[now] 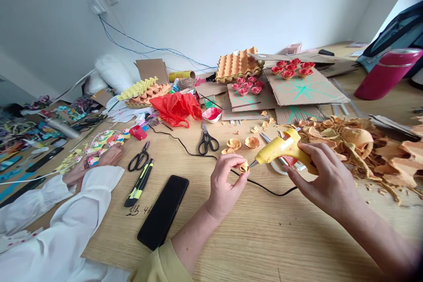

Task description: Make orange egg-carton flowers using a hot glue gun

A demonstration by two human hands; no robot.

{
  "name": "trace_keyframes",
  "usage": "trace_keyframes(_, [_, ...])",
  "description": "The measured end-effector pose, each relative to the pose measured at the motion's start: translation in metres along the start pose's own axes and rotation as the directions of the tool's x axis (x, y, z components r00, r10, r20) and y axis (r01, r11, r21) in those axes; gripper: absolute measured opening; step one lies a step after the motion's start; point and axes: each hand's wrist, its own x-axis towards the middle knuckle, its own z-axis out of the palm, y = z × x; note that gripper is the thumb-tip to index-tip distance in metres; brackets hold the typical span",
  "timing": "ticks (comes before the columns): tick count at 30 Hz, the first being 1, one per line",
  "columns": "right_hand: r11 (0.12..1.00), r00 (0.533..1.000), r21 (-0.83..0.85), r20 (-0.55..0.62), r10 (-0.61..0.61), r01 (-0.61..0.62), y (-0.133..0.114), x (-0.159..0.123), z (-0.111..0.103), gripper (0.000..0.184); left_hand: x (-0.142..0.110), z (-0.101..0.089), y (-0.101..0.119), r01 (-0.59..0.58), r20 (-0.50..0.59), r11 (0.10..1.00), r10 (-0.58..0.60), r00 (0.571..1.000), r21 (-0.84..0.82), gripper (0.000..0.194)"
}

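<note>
Glue gun (279, 147) in yellow plastic is gripped by the right hand (325, 178), its handle enclosed by the fingers and its nozzle pointed left. A small orange rosette (243, 167) is pinched between the thumb and fingers of the left hand (227, 180), right at the nozzle tip; whether the two are touching cannot be told. The rosette is held above the wooden table (251, 238), across which a black cord (280, 194) is stretched. Just beyond the left hand, open orange flower cups (252, 142) are set near loose scraps, while a large heap of orange carton pieces (360, 141) is spread at the right. Red flowers (289, 71) are grouped farther back on a cardboard sheet (307, 88) marked with green strokes. To the left of the hands, a black phone (163, 212), a utility knife (139, 183) and black-handled scissors (208, 141) are laid out. At the far left, painted carton cups (105, 139) are handled by a co-worker (99, 194) in white sleeves.
</note>
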Motion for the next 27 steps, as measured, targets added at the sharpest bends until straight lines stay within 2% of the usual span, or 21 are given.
trace_keyframes(27, [0.994, 0.993, -0.060, -0.076, -0.091, 0.086, 0.0009, 0.0021, -0.0027, 0.048, -0.0034, -0.0001, -0.0020, 0.014, 0.034, 0.999, -0.012, 0.999, -0.036, 0.028])
